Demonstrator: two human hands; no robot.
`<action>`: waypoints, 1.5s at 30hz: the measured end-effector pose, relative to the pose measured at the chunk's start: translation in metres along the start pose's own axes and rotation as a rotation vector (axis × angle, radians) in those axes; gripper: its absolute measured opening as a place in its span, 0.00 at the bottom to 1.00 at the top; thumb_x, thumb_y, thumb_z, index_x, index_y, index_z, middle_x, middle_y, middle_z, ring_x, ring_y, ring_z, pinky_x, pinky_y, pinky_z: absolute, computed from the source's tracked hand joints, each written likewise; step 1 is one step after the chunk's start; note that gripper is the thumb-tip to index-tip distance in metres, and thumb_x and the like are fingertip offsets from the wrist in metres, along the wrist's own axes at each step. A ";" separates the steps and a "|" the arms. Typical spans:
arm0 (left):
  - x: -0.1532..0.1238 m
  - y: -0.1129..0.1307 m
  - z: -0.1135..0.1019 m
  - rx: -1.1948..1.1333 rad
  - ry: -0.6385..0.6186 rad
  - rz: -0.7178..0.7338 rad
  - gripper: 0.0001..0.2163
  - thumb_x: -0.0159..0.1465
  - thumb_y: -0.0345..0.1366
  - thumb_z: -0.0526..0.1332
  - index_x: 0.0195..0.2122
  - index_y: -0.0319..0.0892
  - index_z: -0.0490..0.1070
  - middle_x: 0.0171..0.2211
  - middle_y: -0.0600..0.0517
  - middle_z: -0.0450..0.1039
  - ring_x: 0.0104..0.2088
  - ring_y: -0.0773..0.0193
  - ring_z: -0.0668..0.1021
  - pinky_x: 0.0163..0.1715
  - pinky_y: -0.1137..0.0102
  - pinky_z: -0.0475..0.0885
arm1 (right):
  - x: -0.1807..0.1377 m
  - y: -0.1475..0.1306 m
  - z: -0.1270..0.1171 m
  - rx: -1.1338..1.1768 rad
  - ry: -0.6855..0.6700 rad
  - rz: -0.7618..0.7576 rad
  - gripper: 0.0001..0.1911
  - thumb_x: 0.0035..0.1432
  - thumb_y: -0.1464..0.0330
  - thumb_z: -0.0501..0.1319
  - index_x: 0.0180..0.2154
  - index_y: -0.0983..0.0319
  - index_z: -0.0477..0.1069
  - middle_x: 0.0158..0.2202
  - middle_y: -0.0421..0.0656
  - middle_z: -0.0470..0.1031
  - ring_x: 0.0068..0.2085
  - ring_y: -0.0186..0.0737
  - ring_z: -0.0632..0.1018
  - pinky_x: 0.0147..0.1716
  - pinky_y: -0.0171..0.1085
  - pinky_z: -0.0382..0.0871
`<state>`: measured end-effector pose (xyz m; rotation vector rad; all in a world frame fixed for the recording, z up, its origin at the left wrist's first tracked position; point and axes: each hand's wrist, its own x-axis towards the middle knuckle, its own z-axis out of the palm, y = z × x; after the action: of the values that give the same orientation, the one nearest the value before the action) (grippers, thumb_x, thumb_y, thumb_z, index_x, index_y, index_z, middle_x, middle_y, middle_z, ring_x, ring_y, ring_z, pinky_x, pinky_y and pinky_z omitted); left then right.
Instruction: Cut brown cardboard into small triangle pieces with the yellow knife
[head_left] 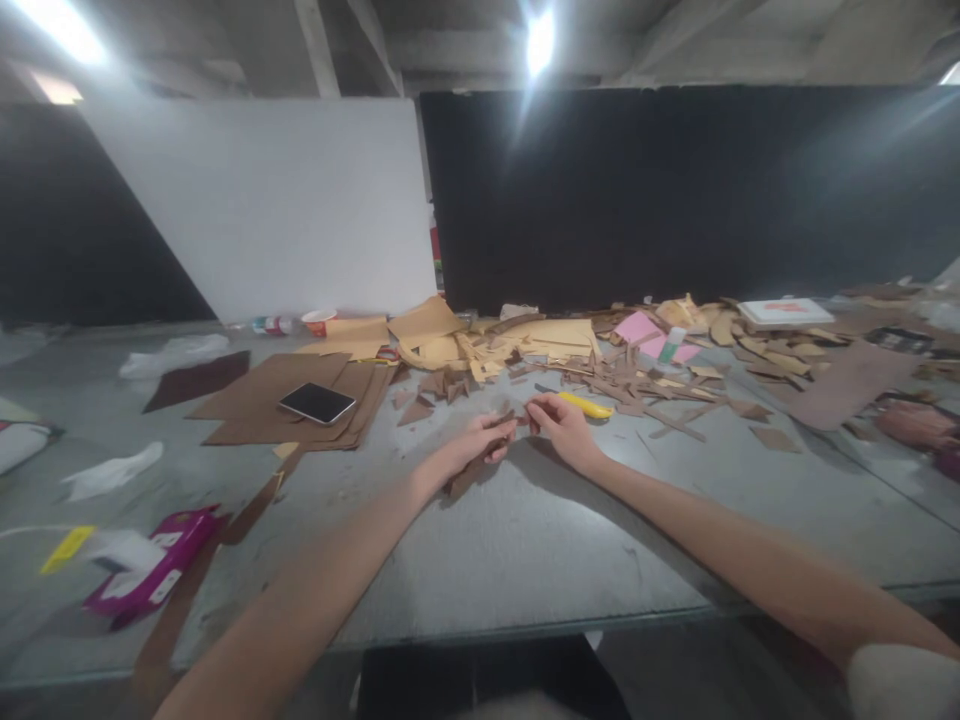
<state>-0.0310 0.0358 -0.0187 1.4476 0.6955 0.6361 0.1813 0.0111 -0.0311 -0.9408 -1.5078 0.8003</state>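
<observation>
Near the middle of the grey table my left hand (pixel 484 440) is closed on a brown sheet piece (pixel 469 480), which looks like leather or card. Part of the piece pokes out below the fingers, and the rest is hidden by the hand. Just to the right, my right hand (pixel 561 425) has its fingers pinched together close to the left fingertips. Whatever they hold, if anything, is too small to make out. Right behind that hand lies a yellow-handled tool (pixel 589 405). Brown offcuts (pixel 442 385) are strewn beyond both hands.
A phone (pixel 316 402) rests on stacked brown sheets (pixel 255 400) at the left. Closer in are a magenta packet (pixel 161 565) and a long brown strip (pixel 259 510). Yellowish sheets (pixel 427 335), a pink sheet (pixel 637 328) and a white box (pixel 785 312) lie along the back.
</observation>
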 end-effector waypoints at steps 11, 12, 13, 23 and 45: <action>0.008 -0.006 -0.005 -0.092 0.020 -0.082 0.24 0.67 0.59 0.63 0.32 0.39 0.77 0.21 0.51 0.72 0.20 0.67 0.71 0.22 0.71 0.61 | -0.001 0.004 -0.001 0.075 -0.016 0.051 0.22 0.63 0.47 0.70 0.39 0.60 0.78 0.32 0.43 0.83 0.29 0.39 0.79 0.33 0.40 0.76; 0.008 -0.005 -0.005 -0.095 0.021 -0.080 0.24 0.66 0.59 0.64 0.32 0.39 0.77 0.21 0.51 0.72 0.20 0.67 0.71 0.22 0.71 0.62 | -0.001 0.004 -0.001 0.064 -0.022 0.040 0.22 0.65 0.47 0.68 0.40 0.60 0.78 0.33 0.44 0.84 0.29 0.39 0.79 0.33 0.40 0.76; 0.007 -0.005 -0.005 -0.096 0.019 -0.081 0.25 0.66 0.60 0.64 0.31 0.39 0.77 0.20 0.51 0.72 0.20 0.67 0.71 0.22 0.71 0.62 | -0.001 0.004 -0.002 0.055 -0.027 0.029 0.22 0.66 0.47 0.67 0.40 0.60 0.78 0.34 0.44 0.84 0.29 0.39 0.80 0.34 0.40 0.77; 0.005 -0.001 -0.002 -0.054 0.015 -0.042 0.27 0.65 0.62 0.65 0.31 0.38 0.80 0.22 0.49 0.73 0.22 0.66 0.72 0.24 0.70 0.63 | -0.001 0.010 -0.002 -0.136 0.017 -0.070 0.19 0.68 0.50 0.65 0.41 0.59 0.81 0.29 0.41 0.77 0.27 0.39 0.74 0.30 0.39 0.70; 0.008 -0.010 -0.007 -0.053 0.015 -0.014 0.23 0.67 0.57 0.64 0.34 0.39 0.79 0.29 0.46 0.78 0.23 0.67 0.74 0.25 0.71 0.65 | -0.002 0.005 -0.001 -0.118 -0.003 -0.103 0.17 0.68 0.51 0.66 0.41 0.58 0.77 0.34 0.43 0.81 0.35 0.42 0.79 0.38 0.40 0.74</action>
<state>-0.0314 0.0468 -0.0289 1.3889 0.6949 0.6507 0.1834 0.0114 -0.0358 -0.9407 -1.6068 0.6453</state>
